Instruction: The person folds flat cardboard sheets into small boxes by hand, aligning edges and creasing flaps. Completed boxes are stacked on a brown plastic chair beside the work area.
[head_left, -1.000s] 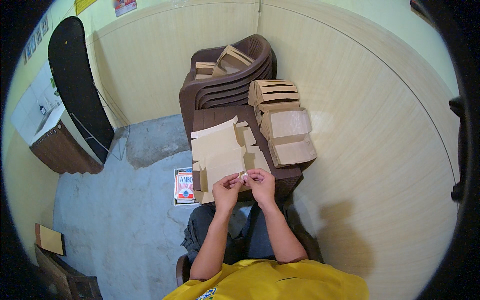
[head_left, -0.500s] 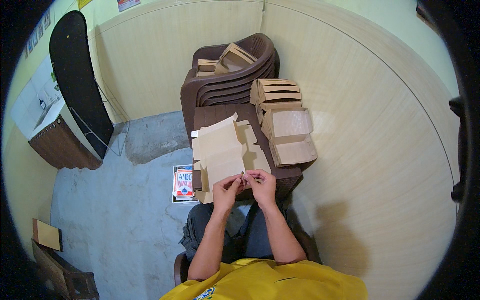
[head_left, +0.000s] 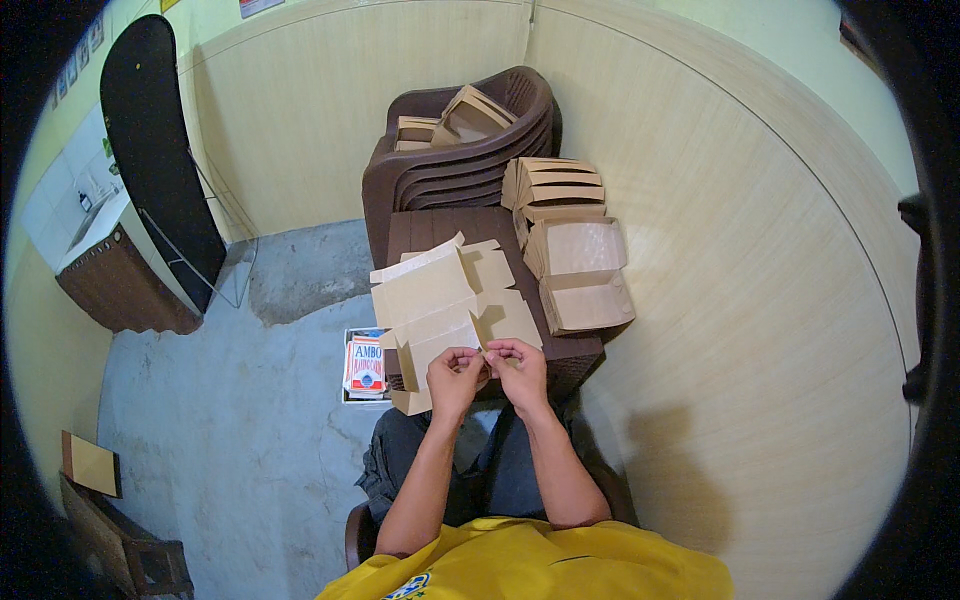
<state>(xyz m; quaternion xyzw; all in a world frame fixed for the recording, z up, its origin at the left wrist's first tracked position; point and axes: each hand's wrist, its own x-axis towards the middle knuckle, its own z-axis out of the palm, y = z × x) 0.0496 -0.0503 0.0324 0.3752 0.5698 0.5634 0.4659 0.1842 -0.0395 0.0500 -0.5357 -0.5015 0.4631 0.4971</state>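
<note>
A partly folded cardboard box blank point(head_left: 430, 295) lies over a brown table, its side flaps raised. Both hands meet at its near right corner. My left hand point(head_left: 455, 380) is closed on the near edge, thumb and fingers pinched together. Close beside it, my right hand point(head_left: 518, 372) pinches the corner flap with the fingertips. The exact fold between the fingers is too small to make out. Beneath the blank, on its right, another flat cardboard blank point(head_left: 515, 318) shows.
Folded cardboard boxes point(head_left: 580, 275) stand stacked along the table's right side. Behind the brown table point(head_left: 430, 225) are stacked brown plastic chairs point(head_left: 440, 185) with more boxes on the seat. A white-rimmed bin point(head_left: 366, 403) holding printed cartons sits on the floor at left. A wall rises on the right.
The box blank has turned and shifted slightly left, its far end swinging toward the left. Both hands stay pinched at its near right corner.
</note>
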